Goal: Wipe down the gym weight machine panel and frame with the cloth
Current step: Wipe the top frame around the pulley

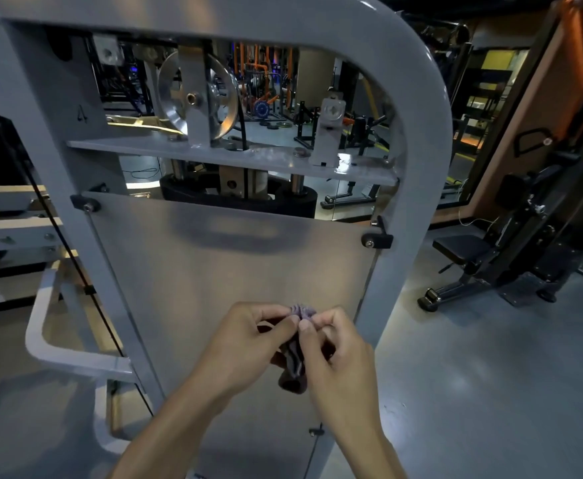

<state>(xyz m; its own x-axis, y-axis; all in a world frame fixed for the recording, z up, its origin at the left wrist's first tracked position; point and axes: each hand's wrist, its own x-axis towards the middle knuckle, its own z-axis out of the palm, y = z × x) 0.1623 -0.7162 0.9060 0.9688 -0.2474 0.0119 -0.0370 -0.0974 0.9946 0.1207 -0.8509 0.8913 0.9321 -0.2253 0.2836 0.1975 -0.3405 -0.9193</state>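
1. Before the lower part of the panel [214, 271]: bunched purple cloth [297, 354], held between both hands, clear of the panel surface as far as visible.
2. Left hand [245, 344] grip: thumb and fingers pinching the cloth's top.
3. Right hand [335, 354] grip: likewise pinching the cloth.
4. Grey frame [421, 140] arches around the panel; pulley [196, 98] above.
5. Black bench [463, 250] stands right, on the floor.

Left hand [245, 344], right hand [338, 354] pinching together
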